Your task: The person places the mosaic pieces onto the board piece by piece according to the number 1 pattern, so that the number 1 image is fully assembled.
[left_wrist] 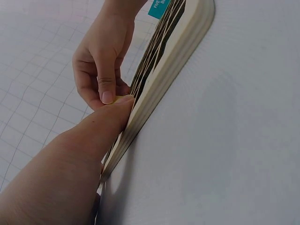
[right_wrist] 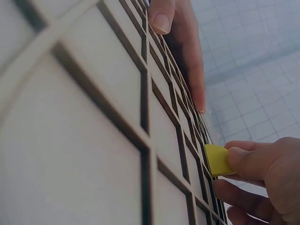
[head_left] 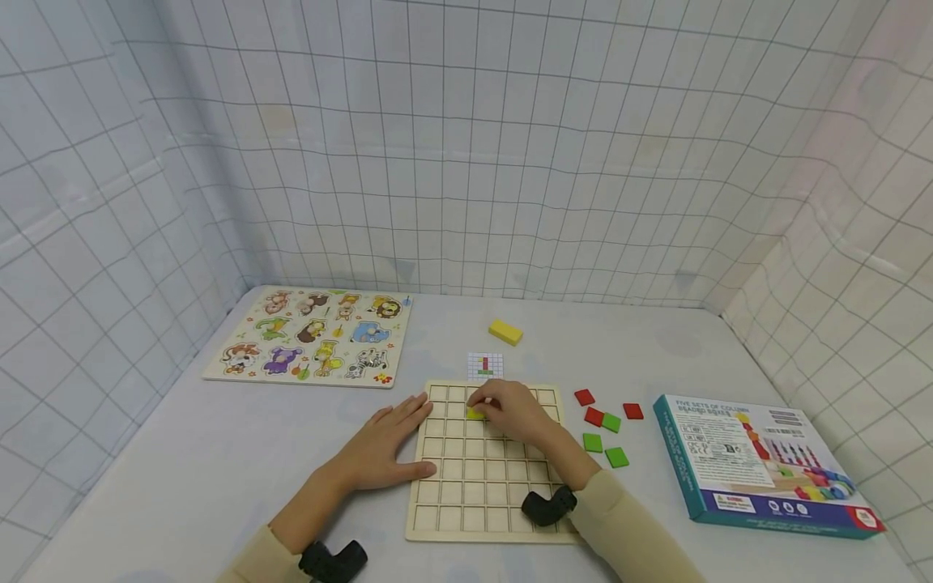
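Observation:
A wooden grid board (head_left: 452, 490) lies flat on the table in front of me in the head view. My right hand (head_left: 516, 411) pinches a yellow square tile (right_wrist: 216, 160) between thumb and fingers, one edge of it at a cell in the upper middle of the grid. Along the board's left edge rests my left hand (head_left: 382, 445), fingers spread, with the thumb lying over the rim. A small pattern card (head_left: 475, 366) with a coloured figure lies just beyond the board's far edge.
Right of the board lie several loose tiles, red (head_left: 633, 411) and green (head_left: 616, 457). Further right is a boxed toy set (head_left: 765, 461). An animal puzzle board (head_left: 291, 376) sits at the far left. Behind the card is a yellow block (head_left: 506, 332). Grid-patterned cloth walls (head_left: 466, 202) enclose the table.

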`<state>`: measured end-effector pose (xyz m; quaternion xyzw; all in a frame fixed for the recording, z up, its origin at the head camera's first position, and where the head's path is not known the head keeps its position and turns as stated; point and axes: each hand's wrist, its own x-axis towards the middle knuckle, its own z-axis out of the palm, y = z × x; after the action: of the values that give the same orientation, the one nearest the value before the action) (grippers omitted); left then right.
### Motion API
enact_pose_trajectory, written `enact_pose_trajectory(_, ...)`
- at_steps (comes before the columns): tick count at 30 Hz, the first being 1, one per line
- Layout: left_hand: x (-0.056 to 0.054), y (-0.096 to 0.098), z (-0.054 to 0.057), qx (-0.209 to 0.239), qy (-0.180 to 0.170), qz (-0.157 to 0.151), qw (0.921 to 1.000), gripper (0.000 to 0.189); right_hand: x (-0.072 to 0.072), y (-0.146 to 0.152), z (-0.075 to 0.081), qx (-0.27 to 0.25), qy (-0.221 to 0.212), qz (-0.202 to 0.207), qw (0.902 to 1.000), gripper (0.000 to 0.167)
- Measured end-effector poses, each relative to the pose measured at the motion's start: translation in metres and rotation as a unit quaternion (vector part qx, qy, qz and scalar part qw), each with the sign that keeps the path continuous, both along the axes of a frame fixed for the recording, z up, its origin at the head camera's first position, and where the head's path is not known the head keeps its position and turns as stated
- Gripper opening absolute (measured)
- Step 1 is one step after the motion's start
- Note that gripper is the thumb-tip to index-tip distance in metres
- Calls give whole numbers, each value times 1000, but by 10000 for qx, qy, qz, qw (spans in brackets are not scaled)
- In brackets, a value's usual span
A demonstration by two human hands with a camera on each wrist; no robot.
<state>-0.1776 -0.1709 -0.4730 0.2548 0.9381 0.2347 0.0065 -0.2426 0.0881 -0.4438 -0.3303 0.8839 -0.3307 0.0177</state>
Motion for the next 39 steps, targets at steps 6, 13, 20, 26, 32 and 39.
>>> enact_pose_trajectory(6,0,0,1,23,18,-2,10000,92,-1,-1,1,82,48,58,9999,12)
enact_pose_trajectory(13,0,-1,0,4,88,-24,10000,92,-3,0,0,162,124,108,9997,14)
enact_pose_trajectory(20,0,-1,1,39,45,-34,10000,92,-5,0,-2,235,275,233,9991,16)
enact_pose_trajectory(26,-2,0,0,33,113,-66,9999,92,-5,1,-2,177,228,181,9994,15)
enact_pose_trajectory(32,-1,0,0,9,14,-36,10000,93,-6,8,-2,146,242,-74,9996,13)
enact_pose_trajectory(39,1,0,3,4,-19,-14,10000,92,-5,22,-1,14,239,-237,9994,11)
